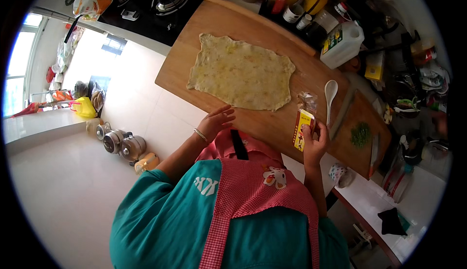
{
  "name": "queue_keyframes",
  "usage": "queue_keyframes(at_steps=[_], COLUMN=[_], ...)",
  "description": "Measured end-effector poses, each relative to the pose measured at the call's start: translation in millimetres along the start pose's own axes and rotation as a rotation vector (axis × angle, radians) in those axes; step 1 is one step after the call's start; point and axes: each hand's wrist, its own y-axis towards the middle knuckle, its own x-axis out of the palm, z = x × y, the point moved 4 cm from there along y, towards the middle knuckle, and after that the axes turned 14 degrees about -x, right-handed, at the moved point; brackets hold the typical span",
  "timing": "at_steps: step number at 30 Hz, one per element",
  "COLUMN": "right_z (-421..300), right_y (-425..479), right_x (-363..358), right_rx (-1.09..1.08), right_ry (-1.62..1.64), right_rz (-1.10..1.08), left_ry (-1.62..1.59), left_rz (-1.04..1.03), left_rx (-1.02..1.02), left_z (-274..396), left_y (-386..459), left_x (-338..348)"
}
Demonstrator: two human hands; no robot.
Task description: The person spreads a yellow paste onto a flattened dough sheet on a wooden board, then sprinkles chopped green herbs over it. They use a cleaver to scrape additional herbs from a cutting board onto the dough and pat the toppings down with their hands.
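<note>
A flat, roughly rectangular sheet of dough (242, 72) with yellowish patches lies on a large wooden board (175, 64). My left hand (218, 122), with a bangle at the wrist, hovers by the board's near edge, just below the dough, fingers apart and holding nothing. In my right hand (315, 137) is a small yellow and red box (302, 126) bearing writing, held right of the dough. A clear plastic packet (307, 101) shows at the box's top end. Beside it, a white spoon (330, 94) rests on the board.
A long rolling pin (255, 21) lies along the board's far edge, with jars and a white plastic jug (342, 44) behind it. At right, a smaller cutting board (352, 119) holds chopped greens (360, 134) and a knife (374, 150). A gas stove (146, 10) stands at upper left.
</note>
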Motion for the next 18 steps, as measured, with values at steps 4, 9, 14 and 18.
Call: queue_keyframes(at_steps=[4, 9, 14, 18], right_z=[10, 19, 24, 25], right_y=[-8, -14, -15, -14], right_x=[-6, 4, 0, -5], right_rx=[0.048, 0.123, 0.038, 0.039], right_ry=[-0.028, -0.023, -0.069, -0.017], right_rz=[-0.006, -0.048, -0.033, 0.025], left_ry=[0.03, 0.079, 0.093, 0.124], left_rz=[-0.002, -0.01, -0.025, -0.043], left_rx=[-0.021, -0.036, -0.022, -0.02], left_z=[-1, -9, -14, -20], left_y=[4, 9, 11, 16], left_x=[7, 15, 20, 21])
